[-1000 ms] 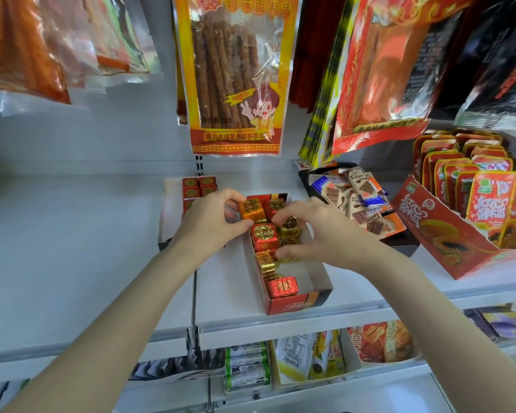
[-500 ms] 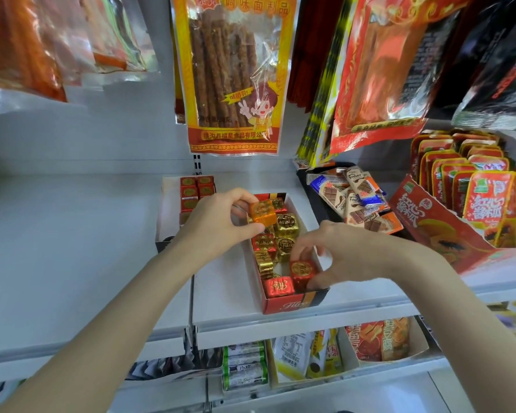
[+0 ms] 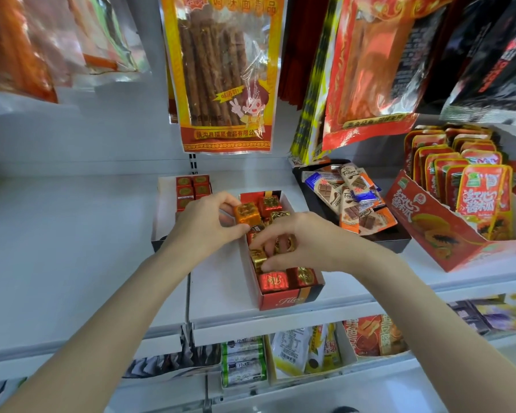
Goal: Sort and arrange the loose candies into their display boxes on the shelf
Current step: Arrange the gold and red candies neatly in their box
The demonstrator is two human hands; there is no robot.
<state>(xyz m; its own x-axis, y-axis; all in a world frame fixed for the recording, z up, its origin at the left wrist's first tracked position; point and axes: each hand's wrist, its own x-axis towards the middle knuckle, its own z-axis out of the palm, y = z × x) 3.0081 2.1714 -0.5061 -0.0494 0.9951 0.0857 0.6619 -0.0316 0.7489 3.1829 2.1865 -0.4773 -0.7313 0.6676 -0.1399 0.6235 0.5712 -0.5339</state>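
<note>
Orange foil is wrapping the cube candy that is being pinched between the thumb and fingers of the left hand, just above the far end of the red display box. The box is lying lengthwise on the white shelf, and red and gold foil candies are being kept inside it, two of them at its near end. The right hand is being held over the middle of the box, its fingers curled down onto a gold candy; whether that candy is being gripped or only touched cannot be told. A white box with small red cubes is standing just left of the display box. To the right, a black tray of chocolate bars and a red carton of orange packets are being displayed, with snack bags being hung above.
</note>
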